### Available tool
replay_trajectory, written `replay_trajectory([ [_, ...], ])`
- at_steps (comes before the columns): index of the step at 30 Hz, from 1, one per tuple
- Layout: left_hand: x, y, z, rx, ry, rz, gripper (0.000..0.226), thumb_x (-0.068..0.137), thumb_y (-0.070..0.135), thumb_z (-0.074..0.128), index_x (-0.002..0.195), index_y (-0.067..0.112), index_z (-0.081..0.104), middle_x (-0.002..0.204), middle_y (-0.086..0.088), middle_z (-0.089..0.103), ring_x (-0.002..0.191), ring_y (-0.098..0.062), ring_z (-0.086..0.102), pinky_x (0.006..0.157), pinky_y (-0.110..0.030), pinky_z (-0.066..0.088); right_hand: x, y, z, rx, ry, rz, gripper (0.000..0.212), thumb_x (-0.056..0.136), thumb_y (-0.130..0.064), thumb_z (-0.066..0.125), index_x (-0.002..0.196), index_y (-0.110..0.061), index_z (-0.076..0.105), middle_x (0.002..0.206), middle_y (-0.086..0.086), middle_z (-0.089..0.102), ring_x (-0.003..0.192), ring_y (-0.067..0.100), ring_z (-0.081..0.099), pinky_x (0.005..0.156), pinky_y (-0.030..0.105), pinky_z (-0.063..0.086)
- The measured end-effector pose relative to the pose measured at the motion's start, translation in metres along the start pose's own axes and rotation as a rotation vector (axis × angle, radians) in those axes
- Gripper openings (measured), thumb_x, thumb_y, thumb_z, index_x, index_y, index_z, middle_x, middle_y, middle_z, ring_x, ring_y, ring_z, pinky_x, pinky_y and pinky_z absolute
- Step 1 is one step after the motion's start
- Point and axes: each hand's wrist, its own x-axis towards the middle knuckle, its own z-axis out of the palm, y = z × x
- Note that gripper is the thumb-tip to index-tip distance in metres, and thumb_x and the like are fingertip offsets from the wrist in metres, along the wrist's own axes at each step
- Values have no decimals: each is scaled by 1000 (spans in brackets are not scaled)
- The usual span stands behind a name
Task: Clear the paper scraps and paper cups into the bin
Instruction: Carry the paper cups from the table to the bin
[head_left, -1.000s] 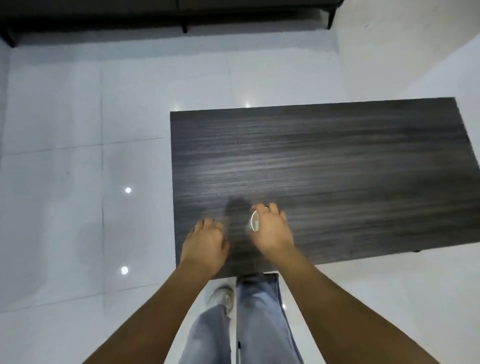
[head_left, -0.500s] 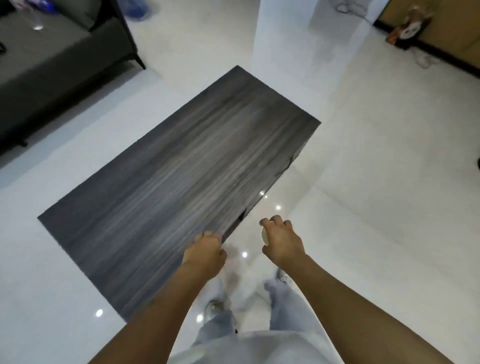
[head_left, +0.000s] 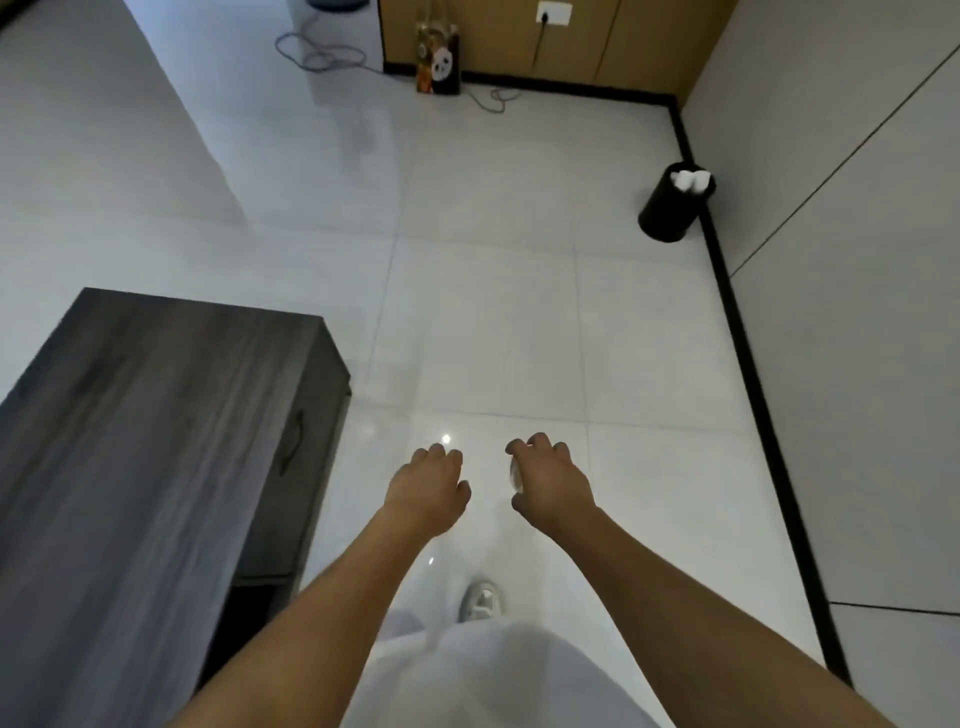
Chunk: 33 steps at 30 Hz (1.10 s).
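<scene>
A black round bin stands on the floor by the right wall, far ahead of me, with white paper cups showing at its top. My right hand hangs over the floor and grips a white paper cup, of which only a sliver of rim shows by the thumb. My left hand is beside it, fingers curled under; the palm is hidden and no paper shows in it. Both hands are well short of the bin.
The dark wood table is at my left with a bare top. White tiled floor lies between me and the bin. A panda-print bag and loose cables lie by the far wall. The right wall has a black skirting.
The view has swung right, away from the table towards the bin. Both hands left the tabletop and now hang over the floor, the right still holding the cup.
</scene>
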Motion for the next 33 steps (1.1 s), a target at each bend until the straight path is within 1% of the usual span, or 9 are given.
replay_trajectory([
  [4, 63, 71, -16, 100, -46, 130, 38, 97, 31, 40, 128, 11, 47, 126, -7, 49, 116, -24, 46, 91, -36, 47, 30, 74, -33, 112, 31, 128, 60, 83, -9, 62, 137, -23, 39, 133, 1, 40, 119, 25, 39, 72, 30, 44],
  [8, 130, 117, -31, 168, -116, 233, 36, 96, 29, 42, 127, 11, 49, 125, -7, 50, 117, -23, 46, 92, -35, 46, 69, 133, -60, 206, 21, 237, 60, 82, -14, 64, 135, -24, 40, 133, 2, 39, 118, 26, 39, 73, 31, 43],
  [11, 192, 148, -46, 234, -158, 289, 35, 96, 29, 41, 126, 11, 49, 124, -7, 49, 115, -24, 47, 90, -33, 43, 112, 176, -85, 267, 31, 288, 59, 82, -14, 63, 135, -24, 40, 132, 3, 39, 117, 26, 40, 73, 32, 44],
  [14, 269, 181, -70, 273, -162, 340, 38, 97, 31, 40, 129, 12, 46, 127, -7, 47, 118, -24, 45, 93, -34, 43, 173, 219, -123, 300, 49, 336, 58, 82, -14, 63, 135, -24, 41, 131, 4, 40, 117, 27, 40, 73, 31, 44],
  [18, 358, 217, -114, 322, -183, 380, 38, 98, 31, 39, 130, 12, 45, 128, -7, 46, 118, -23, 45, 93, -34, 43, 246, 261, -179, 358, 52, 384, 61, 82, -14, 64, 137, -25, 40, 132, 3, 39, 118, 26, 40, 72, 31, 45],
  [23, 462, 281, -166, 408, -180, 428, 40, 98, 33, 37, 132, 12, 43, 129, -7, 46, 118, -23, 45, 90, -33, 44, 317, 324, -247, 404, 95, 427, 61, 82, -16, 64, 137, -26, 39, 131, 2, 38, 116, 25, 40, 68, 31, 44],
  [26, 521, 329, -184, 413, -192, 454, 41, 98, 34, 38, 133, 12, 43, 129, -7, 46, 119, -23, 45, 91, -34, 46, 350, 375, -275, 417, 91, 477, 61, 82, -17, 64, 137, -26, 39, 130, 3, 39, 115, 25, 41, 70, 31, 46],
  [29, 592, 387, -201, 350, -174, 448, 41, 98, 34, 39, 133, 13, 44, 130, -6, 47, 121, -23, 45, 93, -35, 46, 393, 445, -305, 409, 91, 521, 58, 83, -17, 64, 136, -25, 39, 128, 3, 40, 114, 25, 42, 73, 32, 48],
  [33, 681, 468, -223, 285, -135, 425, 43, 98, 35, 41, 134, 13, 44, 132, -7, 46, 122, -23, 44, 95, -36, 46, 452, 538, -357, 394, 110, 533, 62, 84, -18, 65, 138, -25, 37, 131, 5, 38, 117, 26, 41, 76, 33, 48],
])
